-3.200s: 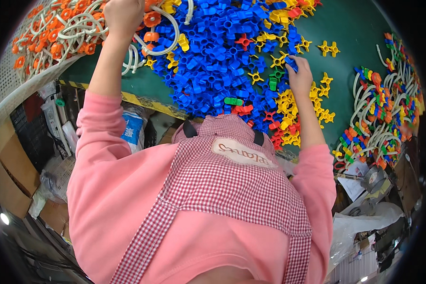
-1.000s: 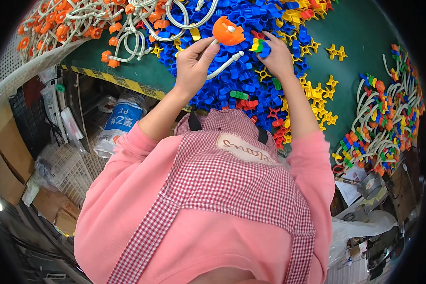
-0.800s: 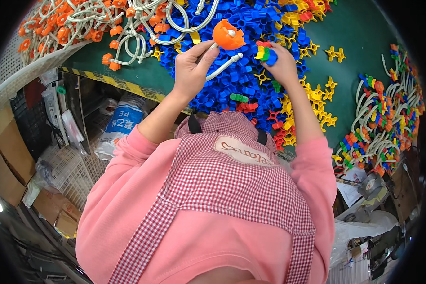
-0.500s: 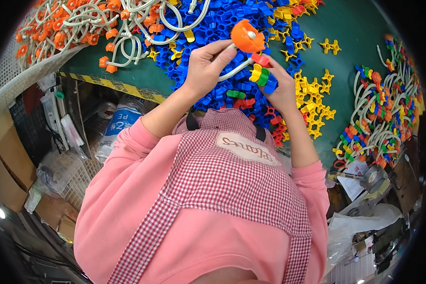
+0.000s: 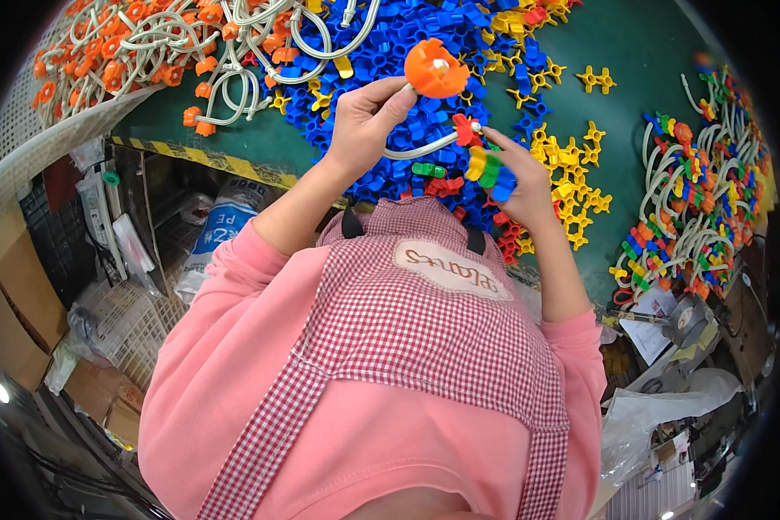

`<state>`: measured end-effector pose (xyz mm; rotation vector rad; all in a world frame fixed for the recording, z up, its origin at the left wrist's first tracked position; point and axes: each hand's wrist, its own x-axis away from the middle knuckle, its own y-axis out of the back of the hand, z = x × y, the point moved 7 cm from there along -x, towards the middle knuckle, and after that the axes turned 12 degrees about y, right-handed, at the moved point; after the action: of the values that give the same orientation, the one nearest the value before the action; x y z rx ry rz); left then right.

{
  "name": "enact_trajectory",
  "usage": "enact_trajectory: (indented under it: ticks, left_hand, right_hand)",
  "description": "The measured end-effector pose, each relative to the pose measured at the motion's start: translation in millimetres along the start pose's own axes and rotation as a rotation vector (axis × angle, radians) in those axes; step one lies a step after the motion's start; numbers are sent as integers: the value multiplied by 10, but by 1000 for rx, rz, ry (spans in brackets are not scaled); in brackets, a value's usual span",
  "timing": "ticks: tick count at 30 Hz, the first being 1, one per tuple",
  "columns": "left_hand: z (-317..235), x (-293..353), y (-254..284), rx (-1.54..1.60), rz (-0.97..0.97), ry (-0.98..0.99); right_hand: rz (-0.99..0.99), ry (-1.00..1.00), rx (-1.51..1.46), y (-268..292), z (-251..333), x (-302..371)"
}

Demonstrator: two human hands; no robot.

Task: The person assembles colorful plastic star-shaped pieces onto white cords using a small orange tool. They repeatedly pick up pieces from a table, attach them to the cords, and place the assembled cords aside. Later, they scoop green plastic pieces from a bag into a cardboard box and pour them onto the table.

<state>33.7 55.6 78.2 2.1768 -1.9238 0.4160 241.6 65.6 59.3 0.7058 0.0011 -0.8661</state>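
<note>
Left grip [image 5: 368,120] pinches cord [image 5: 420,152] below orange cap [image 5: 432,71], over blue heap [image 5: 425,19]; right grip [image 5: 525,178] grasps coloured pieces [image 5: 490,172] beside red piece [image 5: 464,132] at cord's end. Threading appears in hand; next move calls for alignment.

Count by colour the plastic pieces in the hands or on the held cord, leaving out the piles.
Orange piece: 1, by the left hand
Red piece: 1, near the cord tip
Yellow piece: 1, in the right hand
Green piece: 1, same hand
Blue piece: 1, same hand, blurred
Total: 5 visible; any hidden behind the fingers can't be counted.
</note>
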Motion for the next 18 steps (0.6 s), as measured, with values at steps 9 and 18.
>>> enact_trajectory:
  ticks: [9, 18]
  left_hand:
    - [-353, 72, -350, -238, 331, -283]
    - [-126, -62, -431, 397, 158, -42]
  right_hand:
    - [329, -125, -126, -153, -66, -100]
    - [-280, -286, -527, 243, -175, 167]
